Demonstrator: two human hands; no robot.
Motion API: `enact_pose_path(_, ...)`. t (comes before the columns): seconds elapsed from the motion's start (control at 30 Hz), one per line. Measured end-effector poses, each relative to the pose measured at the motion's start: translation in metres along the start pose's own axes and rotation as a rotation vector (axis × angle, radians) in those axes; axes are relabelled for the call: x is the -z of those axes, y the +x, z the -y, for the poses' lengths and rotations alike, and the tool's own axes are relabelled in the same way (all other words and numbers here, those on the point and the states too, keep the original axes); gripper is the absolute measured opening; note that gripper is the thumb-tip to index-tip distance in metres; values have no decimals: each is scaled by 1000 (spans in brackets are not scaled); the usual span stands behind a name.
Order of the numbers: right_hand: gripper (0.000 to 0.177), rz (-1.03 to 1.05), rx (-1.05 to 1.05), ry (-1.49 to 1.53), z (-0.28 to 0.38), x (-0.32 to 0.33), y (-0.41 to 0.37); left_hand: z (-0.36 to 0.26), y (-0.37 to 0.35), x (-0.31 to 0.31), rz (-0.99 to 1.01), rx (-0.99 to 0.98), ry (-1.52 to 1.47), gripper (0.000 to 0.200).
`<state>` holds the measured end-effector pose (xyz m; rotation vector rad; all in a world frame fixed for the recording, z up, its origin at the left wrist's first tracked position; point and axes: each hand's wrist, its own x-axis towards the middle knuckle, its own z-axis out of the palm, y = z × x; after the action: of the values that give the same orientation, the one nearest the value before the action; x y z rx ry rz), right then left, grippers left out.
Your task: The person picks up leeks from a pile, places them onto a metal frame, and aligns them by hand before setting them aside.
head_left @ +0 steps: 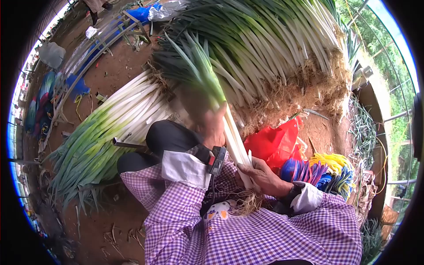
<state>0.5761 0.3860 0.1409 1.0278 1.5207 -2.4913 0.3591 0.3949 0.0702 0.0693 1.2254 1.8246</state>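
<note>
A small bunch of long green onions (237, 138) slants across my lap, its leaves pointing up and away and its roots (247, 201) near my apron. My left hand (214, 126) is closed around the upper stalks, where white turns to green, and is partly smeared by motion. My right hand (263, 177) grips the white lower stalks just above the roots, with the thumb on top. Peeled, clean green onions (128, 104) lie in a pile to my left. A large heap of green onions with hairy, soiled roots (282, 57) lies ahead.
A red plastic bag (278, 141) sits beyond my right hand, beside bundles of yellow, blue and purple ties (327, 172). Metal hoops (95, 55) and blue sheeting stand at the upper left. A person's legs (94, 11) show at the top left. Onion scraps litter the soil (119, 225).
</note>
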Motion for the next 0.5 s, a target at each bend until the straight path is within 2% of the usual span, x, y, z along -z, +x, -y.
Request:
enact_pose_path(0.13,37,55,-22,-89,2,14,-23,19,-9,-2,-87,-42,-46,43)
enact_pose_path(0.23,36,77,-115,-173,3,18,-50,-4,-30,-8,46,55,-177,48)
enact_pose_path(0.27,35,79,-113,-197,1,19,-59,-6,-26,1,142,27,-234,56)
enact_pose_path(0.37,34,96,-143,-196,-3,23,-86,-9,-4,15,155,66,-496,65)
enact_pose_path(0.43,29,64,-124,-222,-12,35,-95,-13,1,25,200,86,-535,74)
enact_pose_path(0.5,34,107,-108,-258,3,40,-94,-26,-7,19,164,5,-548,76)
